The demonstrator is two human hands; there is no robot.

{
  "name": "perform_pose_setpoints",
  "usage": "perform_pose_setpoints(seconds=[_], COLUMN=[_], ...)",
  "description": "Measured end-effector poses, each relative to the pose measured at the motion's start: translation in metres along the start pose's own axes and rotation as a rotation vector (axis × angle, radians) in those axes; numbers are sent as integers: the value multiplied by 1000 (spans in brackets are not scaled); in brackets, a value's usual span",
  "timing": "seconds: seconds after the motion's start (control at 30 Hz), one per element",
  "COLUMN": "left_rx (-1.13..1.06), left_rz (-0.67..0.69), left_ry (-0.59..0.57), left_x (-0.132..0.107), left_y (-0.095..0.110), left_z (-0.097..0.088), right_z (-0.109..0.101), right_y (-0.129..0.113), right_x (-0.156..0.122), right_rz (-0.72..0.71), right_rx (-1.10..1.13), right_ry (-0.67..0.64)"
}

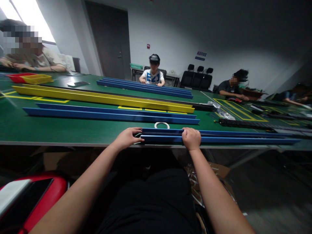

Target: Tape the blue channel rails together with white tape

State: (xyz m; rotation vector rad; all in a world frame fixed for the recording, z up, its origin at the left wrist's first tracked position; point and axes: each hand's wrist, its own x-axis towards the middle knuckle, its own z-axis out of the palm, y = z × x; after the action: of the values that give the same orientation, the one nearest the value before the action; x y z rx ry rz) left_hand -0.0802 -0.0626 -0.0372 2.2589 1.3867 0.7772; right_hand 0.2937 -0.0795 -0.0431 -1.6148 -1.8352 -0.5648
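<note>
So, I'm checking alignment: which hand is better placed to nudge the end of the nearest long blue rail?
Left, probably. The left hand touches the long blue rail at its end; the right hand grips over it further along.

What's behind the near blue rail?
A white tape ring on the green table, then two long blue rails. The near blue rail hides the ring's front edge.

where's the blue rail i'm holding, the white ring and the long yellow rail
nearest long blue rail (243,140), head view, front face toward its right end
small white ring (162,122), head view, far rim
long yellow rail (102,97), head view, middle of its side
</note>
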Motion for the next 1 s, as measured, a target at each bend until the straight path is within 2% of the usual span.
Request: perform_pose_setpoints(seconds=[0.27, 0.4, 0.57, 1.0], left_rx=[10, 17, 39, 72], left_rz=[-17, -12, -4, 30], left_ry=[-35, -40, 30, -21], left_x=[6, 3, -3, 0], left_y=[-8, -5, 0, 1], left_z=[3, 1, 1, 0], right_z=[1, 0, 0, -2], right_y=[1, 0, -1, -2], right_x=[0, 0, 0, 0], right_rz=[4, 7, 6, 13], right_rx=[8, 6, 1, -10], right_ry=[-8, -8, -7, -12])
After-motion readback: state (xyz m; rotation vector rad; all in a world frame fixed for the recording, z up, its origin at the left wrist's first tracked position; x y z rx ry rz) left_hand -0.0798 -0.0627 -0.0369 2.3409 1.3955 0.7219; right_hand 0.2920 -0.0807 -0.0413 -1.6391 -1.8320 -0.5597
